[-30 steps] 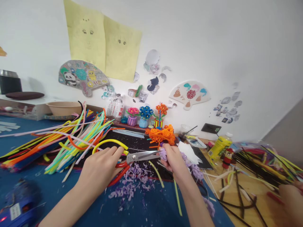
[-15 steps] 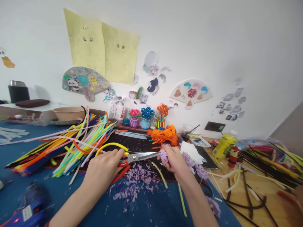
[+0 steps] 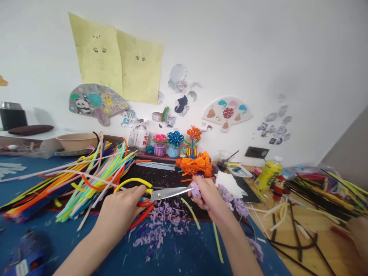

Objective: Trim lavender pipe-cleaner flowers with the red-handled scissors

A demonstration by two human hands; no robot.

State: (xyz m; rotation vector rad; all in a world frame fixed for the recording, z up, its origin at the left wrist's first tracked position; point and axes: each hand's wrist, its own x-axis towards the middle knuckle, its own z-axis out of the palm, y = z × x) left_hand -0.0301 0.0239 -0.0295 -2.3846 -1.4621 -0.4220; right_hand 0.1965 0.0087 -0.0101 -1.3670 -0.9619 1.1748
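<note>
My left hand point(image 3: 125, 205) is closed around the handles of a pair of scissors point(image 3: 169, 193), one loop yellow and the other red. Their blades point right, and the tips reach a fuzzy lilac flower piece point(image 3: 196, 190). That piece is pinched in the fingers of my right hand point(image 3: 208, 193), which hide part of it. A string of similar lilac flowers point(image 3: 240, 207) trails down beside my right forearm. Below the blades lies a scatter of purple fuzz clippings point(image 3: 161, 226).
Bundled pipe cleaners point(image 3: 77, 184) lie left. Behind are orange pipe-cleaner shapes point(image 3: 194, 165) and potted craft flowers point(image 3: 176, 145). A blue glue gun point(image 3: 28, 255) sits front left. On the right stand a yellow bottle point(image 3: 268, 174) and a small red figure point(image 3: 278, 188); another person's hand point(image 3: 359, 234) shows at the edge.
The view has shifted slightly, so most things sit a little further left. Another person's hand has come in at the right edge. Both my hands keep their holds.
</note>
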